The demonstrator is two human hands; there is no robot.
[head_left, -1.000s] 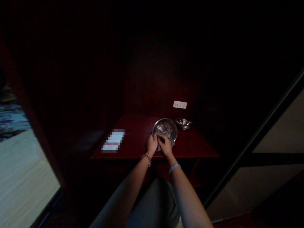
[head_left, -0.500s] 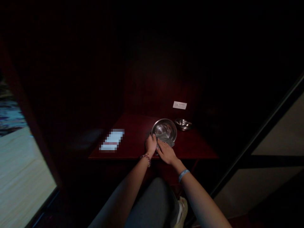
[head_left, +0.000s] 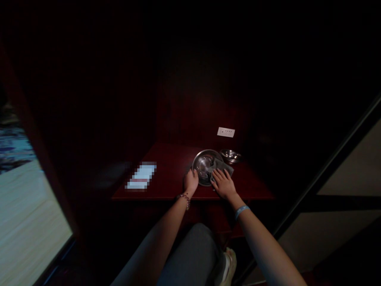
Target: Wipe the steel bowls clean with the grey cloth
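Note:
A shiny metal bowl [head_left: 204, 162] is tilted up on the dark red table [head_left: 166, 171], its inside facing me. My left hand [head_left: 191, 182] grips the bowl's lower left rim, thumb on the inner side. A grey cloth [head_left: 224, 167] lies over the bowl's right side and rim. Pressed on that cloth is my right hand [head_left: 223, 183], its fingers spread somewhat and bent over the fabric; it holds the cloth against the bowl.
Behind the bowl to the right are stacked small metal bowls [head_left: 231, 155]. A white power socket [head_left: 226, 132] is on the back wall. A pixelated pale rectangle [head_left: 141, 175] lies at the table's left.
My right hand has moved right with the grey cloth, from the bowl's lower middle to its right rim. The bowl has shifted slightly right; my left hand still holds it.

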